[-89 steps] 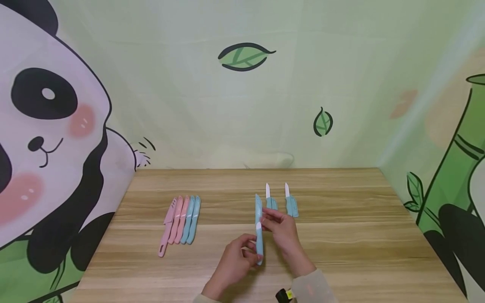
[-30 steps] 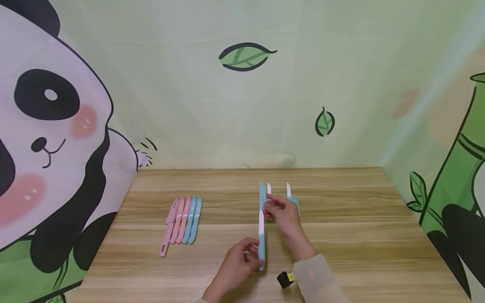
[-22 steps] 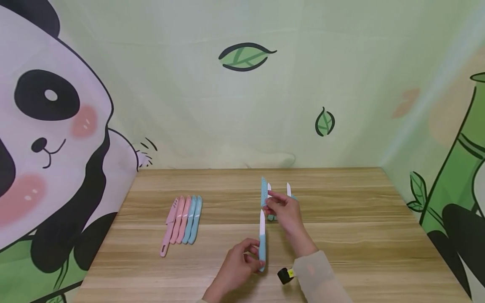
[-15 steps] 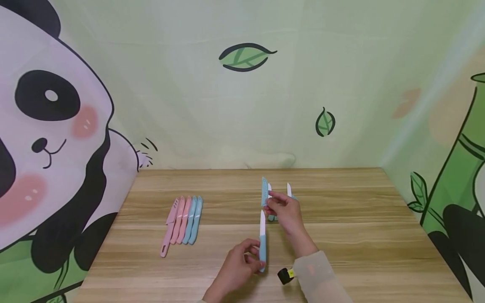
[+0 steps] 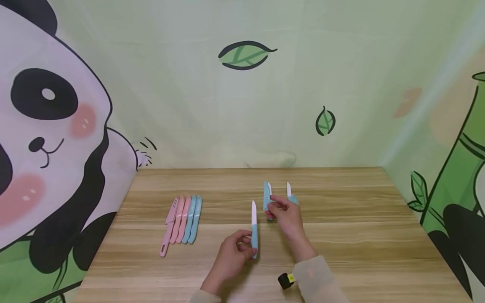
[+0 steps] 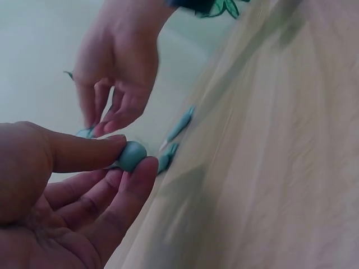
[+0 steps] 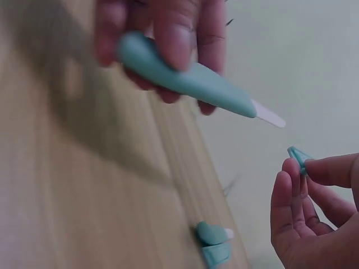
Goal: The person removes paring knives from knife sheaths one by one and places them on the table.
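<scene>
My left hand pinches the light-blue handle of a small paring knife, its white blade bare and pointing away from me. Between my right thumb and fingers is a light-blue blade sheath; the right hand holds it beyond and right of the blade, apart from it. In the right wrist view, a gap shows between the knife and the sheath. On the table behind the right hand lie two more unsheathed blue knives, one with its white blade showing; the right hand partly covers both.
At the left of the wooden table several knives lie side by side: a pink slotted-blade one, pink sheathed ones and blue sheathed ones. A black item with a yellow tag sits by the right sleeve. A printed cloth stands behind.
Three seconds ago the knife was in its sheath; the sheath has come off in the right hand. Since then the left hand has moved the bare knife leftward, and the sheath has shifted slightly right.
</scene>
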Available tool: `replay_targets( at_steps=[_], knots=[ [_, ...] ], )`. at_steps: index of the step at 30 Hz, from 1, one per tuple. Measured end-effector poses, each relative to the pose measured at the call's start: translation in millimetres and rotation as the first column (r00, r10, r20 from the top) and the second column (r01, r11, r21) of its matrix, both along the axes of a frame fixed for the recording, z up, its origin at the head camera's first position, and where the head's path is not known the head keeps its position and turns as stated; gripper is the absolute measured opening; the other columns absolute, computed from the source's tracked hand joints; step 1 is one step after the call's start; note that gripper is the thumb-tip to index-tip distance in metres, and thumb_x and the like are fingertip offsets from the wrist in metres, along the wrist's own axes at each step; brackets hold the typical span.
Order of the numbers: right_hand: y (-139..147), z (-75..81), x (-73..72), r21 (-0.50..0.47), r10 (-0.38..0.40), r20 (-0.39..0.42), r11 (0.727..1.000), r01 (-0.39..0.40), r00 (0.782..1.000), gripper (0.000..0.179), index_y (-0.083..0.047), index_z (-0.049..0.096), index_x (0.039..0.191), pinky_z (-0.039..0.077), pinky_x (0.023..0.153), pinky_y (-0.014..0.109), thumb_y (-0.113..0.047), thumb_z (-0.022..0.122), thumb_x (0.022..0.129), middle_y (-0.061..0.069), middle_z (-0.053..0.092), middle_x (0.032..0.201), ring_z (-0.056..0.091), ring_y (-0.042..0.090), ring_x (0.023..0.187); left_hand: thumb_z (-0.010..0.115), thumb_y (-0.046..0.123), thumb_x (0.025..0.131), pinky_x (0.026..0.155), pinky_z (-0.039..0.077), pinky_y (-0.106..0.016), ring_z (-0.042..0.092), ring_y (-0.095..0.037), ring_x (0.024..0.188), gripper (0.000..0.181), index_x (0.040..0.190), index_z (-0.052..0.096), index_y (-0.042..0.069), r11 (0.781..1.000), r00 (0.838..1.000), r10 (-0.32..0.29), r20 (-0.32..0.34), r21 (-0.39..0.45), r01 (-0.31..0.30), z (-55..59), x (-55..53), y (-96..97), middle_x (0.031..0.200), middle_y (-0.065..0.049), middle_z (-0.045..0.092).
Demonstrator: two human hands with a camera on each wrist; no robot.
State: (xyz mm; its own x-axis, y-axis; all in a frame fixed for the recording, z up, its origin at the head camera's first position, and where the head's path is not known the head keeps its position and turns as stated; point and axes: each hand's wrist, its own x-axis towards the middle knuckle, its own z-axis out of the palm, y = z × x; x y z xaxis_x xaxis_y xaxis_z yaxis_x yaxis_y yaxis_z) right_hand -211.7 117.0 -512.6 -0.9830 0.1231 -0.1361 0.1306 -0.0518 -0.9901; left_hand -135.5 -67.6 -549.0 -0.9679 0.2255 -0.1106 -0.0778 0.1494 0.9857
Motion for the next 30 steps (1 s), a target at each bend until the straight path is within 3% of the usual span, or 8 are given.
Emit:
replay_targets(
  at_steps=[5, 10, 14, 19, 24, 30],
  knots=[
    [-4.0, -14.5, 5.6, 0.076, -0.018, -0.016, 0.997, 0.019, 1.0, 0.032, 0.005, 0.069, 0.126, 0.065, 0.082, 0.043, 0.006, 0.067, 0.093, 0.016, 0.072, 0.093, 0.075, 0.026, 0.081, 0.074, -0.008, 0.087, 0.067, 0.063, -0.028, 0.072, -0.015, 0.081, 0.043, 0.129, 0.064, -0.005, 0.996, 0.998, 0.055, -0.031, -0.062, -0.056, -3.4, -18.2, -3.1, 0.099, -0.016, 0.07],
    [-9.7, -22.8, 11.6, 0.194, -0.035, -0.018, 0.98, 0.038, 0.999, 0.032, 0.0, 0.071, 0.124, 0.064, 0.075, 0.033, 0.002, 0.07, 0.092, 0.016, 0.073, 0.096, 0.074, 0.024, 0.08, 0.074, -0.004, 0.088, 0.064, 0.06, -0.027, 0.068, -0.013, 0.075, 0.043, 0.13, 0.065, -0.004, 0.982, 0.996, 0.079, -0.037, -0.168, -0.084, -4.4, -34.0, -2.5, 0.096, -0.013, 0.07],
    [-14.2, -28.9, 15.0, 0.335, -0.02, -0.032, 0.942, 0.03, 0.999, 0.033, -0.001, 0.072, 0.124, 0.058, 0.065, 0.024, -0.002, 0.071, 0.091, 0.013, 0.074, 0.093, 0.071, 0.016, 0.073, 0.075, -0.001, 0.088, 0.064, 0.056, -0.026, 0.065, -0.013, 0.074, 0.044, 0.13, 0.065, -0.005, 0.955, 0.993, 0.079, -0.083, -0.281, -0.099, -4.7, -45.1, 0.2, 0.094, -0.011, 0.072],
    [-21.9, -35.2, 17.6, 0.476, 0.004, -0.037, 0.879, 0.014, 0.999, 0.036, 0.001, 0.072, 0.123, 0.053, 0.063, 0.023, -0.003, 0.072, 0.087, 0.009, 0.074, 0.088, 0.066, 0.011, 0.07, 0.076, 0.001, 0.087, 0.067, 0.055, -0.027, 0.063, -0.013, 0.077, 0.044, 0.129, 0.066, -0.006, 0.922, 0.988, 0.072, -0.136, -0.37, -0.118, -5.9, -56.8, 4.8, 0.091, -0.008, 0.073],
    [-27.9, -40.0, 17.7, 0.583, 0.007, -0.057, 0.812, 0.027, 0.998, 0.036, -0.001, 0.074, 0.12, 0.053, 0.068, 0.029, -0.003, 0.073, 0.085, 0.006, 0.075, 0.086, 0.065, 0.014, 0.075, 0.076, 0.002, 0.086, 0.067, 0.051, -0.027, 0.059, -0.012, 0.074, 0.03, 0.116, 0.074, 0.0, 0.886, 0.98, 0.056, -0.191, -0.443, -0.137, -4.8, -64.8, 8.5, 0.084, -0.004, 0.071],
    [-32.6, -42.1, 16.5, 0.631, 0.005, -0.062, 0.775, 0.035, 0.998, 0.033, -0.002, 0.075, 0.117, 0.053, 0.069, 0.034, -0.005, 0.073, 0.084, 0.005, 0.073, 0.085, 0.066, 0.018, 0.078, 0.073, 0.003, 0.086, 0.062, 0.045, -0.029, 0.053, -0.014, 0.066, 0.008, 0.094, 0.075, 0.003, 0.847, 0.973, 0.04, -0.226, -0.509, -0.153, -1.5, -72.2, 13.8, 0.072, -0.001, 0.064]
  ],
)
